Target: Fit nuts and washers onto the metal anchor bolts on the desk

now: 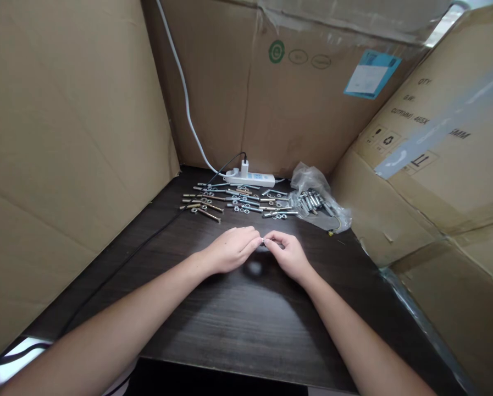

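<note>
Forearms nearest, entering from seven and five o'clock. At centre, over the table: metal bit, small, silvery, mostly hidden. Left grip and right grip both pinched on it, fingertips together. Step seems close two-handed handling; calls for steady, fine finger control. Hardware at eleven, loosely grouped; power strip beyond, twelve; clear bag, two.

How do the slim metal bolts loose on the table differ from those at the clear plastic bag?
The loose metal bolts lie spread in rough rows, while the bagged metal bolts are bunched together. The loose metal bolts mix silver and gold tones; the bagged metal bolts look silver. Silver nuts and washers lie among the loose metal bolts; the clear plastic bag surrounds the bagged metal bolts. Both are slim.
</note>
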`<state>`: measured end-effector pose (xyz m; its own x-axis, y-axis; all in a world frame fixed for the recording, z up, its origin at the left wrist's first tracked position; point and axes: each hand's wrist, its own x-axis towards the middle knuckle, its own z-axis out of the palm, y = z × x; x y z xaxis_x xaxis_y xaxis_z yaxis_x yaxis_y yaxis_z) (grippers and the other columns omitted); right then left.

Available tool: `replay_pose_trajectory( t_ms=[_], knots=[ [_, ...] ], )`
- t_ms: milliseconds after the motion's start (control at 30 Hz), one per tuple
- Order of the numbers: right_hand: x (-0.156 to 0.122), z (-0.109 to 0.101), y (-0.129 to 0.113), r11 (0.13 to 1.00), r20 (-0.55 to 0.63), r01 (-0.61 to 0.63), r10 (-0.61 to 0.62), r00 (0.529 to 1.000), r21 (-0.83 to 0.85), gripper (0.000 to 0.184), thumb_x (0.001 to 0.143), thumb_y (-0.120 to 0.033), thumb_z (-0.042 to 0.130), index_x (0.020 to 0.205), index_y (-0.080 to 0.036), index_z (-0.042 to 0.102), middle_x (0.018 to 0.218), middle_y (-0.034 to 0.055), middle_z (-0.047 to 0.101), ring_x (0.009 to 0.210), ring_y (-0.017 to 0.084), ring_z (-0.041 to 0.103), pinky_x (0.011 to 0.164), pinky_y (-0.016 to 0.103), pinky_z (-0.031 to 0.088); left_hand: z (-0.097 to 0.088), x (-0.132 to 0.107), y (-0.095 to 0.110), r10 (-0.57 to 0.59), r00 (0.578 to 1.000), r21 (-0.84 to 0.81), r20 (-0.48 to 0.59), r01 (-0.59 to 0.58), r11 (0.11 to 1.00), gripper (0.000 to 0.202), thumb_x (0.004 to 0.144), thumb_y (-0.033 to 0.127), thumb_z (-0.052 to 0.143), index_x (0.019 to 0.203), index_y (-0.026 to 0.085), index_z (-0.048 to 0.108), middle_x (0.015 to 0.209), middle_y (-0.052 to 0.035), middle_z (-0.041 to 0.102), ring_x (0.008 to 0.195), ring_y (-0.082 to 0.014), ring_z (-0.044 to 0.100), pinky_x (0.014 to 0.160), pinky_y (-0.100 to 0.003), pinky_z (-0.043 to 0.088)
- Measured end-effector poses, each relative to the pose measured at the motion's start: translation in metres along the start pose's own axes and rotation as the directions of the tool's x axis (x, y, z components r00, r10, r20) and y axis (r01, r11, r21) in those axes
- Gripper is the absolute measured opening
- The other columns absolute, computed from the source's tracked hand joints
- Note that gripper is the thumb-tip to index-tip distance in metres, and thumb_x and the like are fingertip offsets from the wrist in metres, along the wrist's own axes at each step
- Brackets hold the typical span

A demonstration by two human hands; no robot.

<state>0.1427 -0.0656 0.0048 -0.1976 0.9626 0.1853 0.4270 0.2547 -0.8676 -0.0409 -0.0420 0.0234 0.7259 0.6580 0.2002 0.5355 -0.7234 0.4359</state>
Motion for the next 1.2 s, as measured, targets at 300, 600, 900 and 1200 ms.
replay_pose_trajectory(
  t_ms=[300, 600, 900, 1200],
  knots=[
    [-0.001, -0.0003, 0.0004, 0.998, 0.018, 0.013, -0.012, 1.0, -0.067, 0.022, 0.081, -0.031, 0.05, 0.07, -0.016, 0.063, 0.068, 0.0018, 0.063, 0.065, 0.015, 0.055, 0.063, 0.025, 0.043, 0.0022, 0.0005, -0.0019, 0.002, 1.0, 0.022, -0.002, -0.002, 1.0, 0.034, 0.098, 0.032, 0.028, 0.077, 0.018, 0.05, 0.077, -0.0004, 0.056, 0.072, -0.0143, 0.052, 0.066, -0.026, 0.038],
    [-0.0008, -0.0011, 0.0004, 0.996, 0.012, 0.014, -0.013, 1.0, -0.084, 0.022, 0.08, -0.03, 0.049, 0.068, -0.016, 0.062, 0.066, 0.0009, 0.062, 0.063, 0.015, 0.055, 0.063, 0.024, 0.043, 0.002, 0.0001, -0.0004, -0.022, 1.0, -0.021, 0.008, 0.022, 1.0, 0.027, 0.096, 0.032, 0.032, 0.084, 0.018, 0.051, 0.084, -0.0011, 0.056, 0.077, -0.0148, 0.053, 0.069, -0.026, 0.041],
    [0.001, -0.0019, 0.0027, 0.997, -0.02, 0.016, -0.018, 1.0, -0.081, 0.024, 0.081, -0.031, 0.048, 0.066, -0.017, 0.06, 0.063, -0.0002, 0.059, 0.061, 0.014, 0.053, 0.062, 0.024, 0.042, -0.0029, -0.0016, 0.004, -0.007, 1.0, -0.072, -0.02, 0.006, 0.997, 0.009, 0.092, 0.026, 0.042, 0.097, 0.021, 0.049, 0.096, -0.0013, 0.052, 0.088, -0.0158, 0.054, 0.075, -0.026, 0.042],
    [0.0001, -0.0015, 0.0027, 0.997, -0.014, 0.004, -0.005, 1.0, -0.078, 0.022, 0.08, -0.03, 0.05, 0.068, -0.016, 0.062, 0.067, 0.0011, 0.063, 0.063, 0.015, 0.056, 0.063, 0.024, 0.043, -0.0004, -0.0022, 0.003, -0.054, 0.999, -0.048, -0.002, 0.054, 0.997, 0.015, 0.086, 0.03, 0.051, 0.097, 0.02, 0.049, 0.096, -0.0019, 0.054, 0.085, -0.0174, 0.054, 0.072, -0.028, 0.042]
  ],
)
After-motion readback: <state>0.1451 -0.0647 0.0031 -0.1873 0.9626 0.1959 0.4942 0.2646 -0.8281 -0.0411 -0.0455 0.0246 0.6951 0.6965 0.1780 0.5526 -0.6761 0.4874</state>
